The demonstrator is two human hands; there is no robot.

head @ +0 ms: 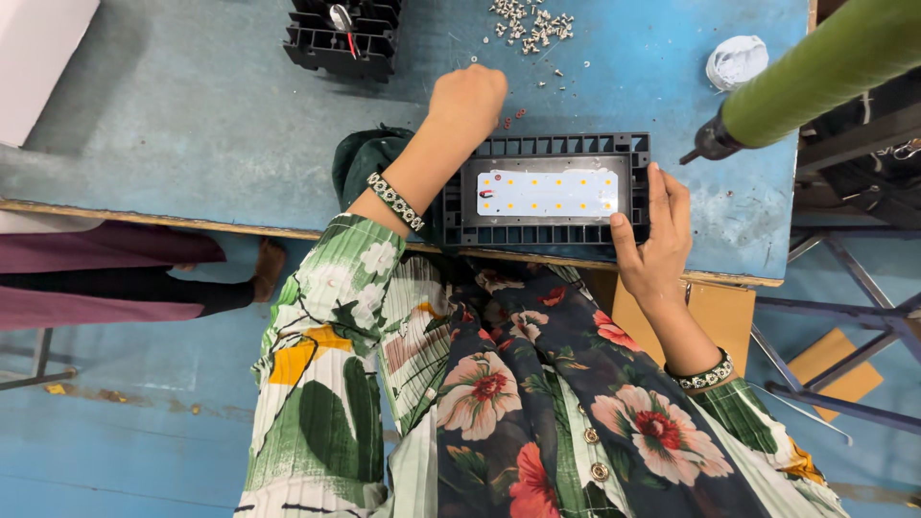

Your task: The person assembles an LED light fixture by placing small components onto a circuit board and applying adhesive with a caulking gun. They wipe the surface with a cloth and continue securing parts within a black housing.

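Observation:
A black ribbed housing lies at the near edge of the blue table. A white LED board with yellow dots sits in it. My right hand grips the housing's right end, thumb on the near rim. My left hand rests knuckles up on the table just beyond the housing's left end. Its fingers are curled under, beside a few small loose screws and washers. Whether it holds one is hidden.
A second black housing stands at the far edge, a pile of screws to its right. A green powered screwdriver hangs over the right side, near a white roll. Another person's leg shows at the left.

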